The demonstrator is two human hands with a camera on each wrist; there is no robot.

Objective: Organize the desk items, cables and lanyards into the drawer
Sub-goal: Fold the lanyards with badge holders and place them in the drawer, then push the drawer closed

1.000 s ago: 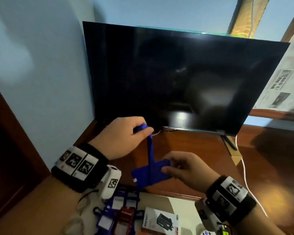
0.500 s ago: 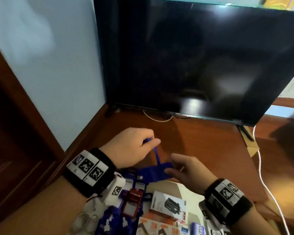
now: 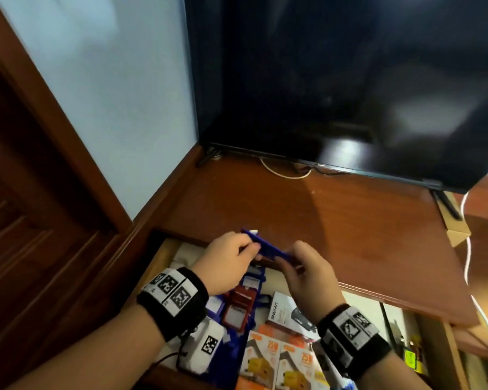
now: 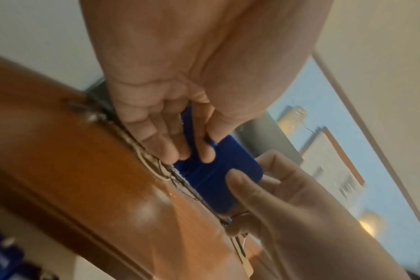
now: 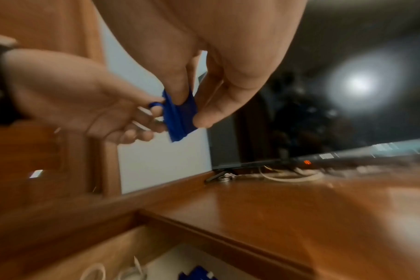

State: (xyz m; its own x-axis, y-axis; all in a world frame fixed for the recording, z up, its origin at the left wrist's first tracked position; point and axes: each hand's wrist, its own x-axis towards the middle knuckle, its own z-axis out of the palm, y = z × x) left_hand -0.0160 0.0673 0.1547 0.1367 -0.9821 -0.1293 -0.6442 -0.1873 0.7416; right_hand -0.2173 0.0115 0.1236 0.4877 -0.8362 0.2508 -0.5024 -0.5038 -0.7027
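Observation:
A blue lanyard with its blue card holder (image 3: 268, 247) (image 4: 213, 176) (image 5: 180, 115) is held between both hands, just above the desk's front edge and the open drawer (image 3: 158, 263). My left hand (image 3: 231, 260) (image 4: 180, 136) pinches the strap end with curled fingers. My right hand (image 3: 302, 266) (image 5: 194, 94) pinches the card holder between thumb and fingers. Inside the drawer lie more blue lanyards with card holders (image 3: 251, 285), a red card holder (image 3: 238, 308), a white boxed adapter (image 3: 288, 313) and orange boxes (image 3: 282, 361).
A dark television (image 3: 350, 80) stands at the back of the wooden desk (image 3: 321, 220), with a white cable (image 3: 285, 173) under it. Another white cable (image 3: 468, 263) hangs along the right edge. A wooden door frame (image 3: 40, 136) borders the left.
Both hands have come down and toward me with the lanyard, from in front of the screen to just over the drawer. The strap, hanging long before, is now bunched short between the hands.

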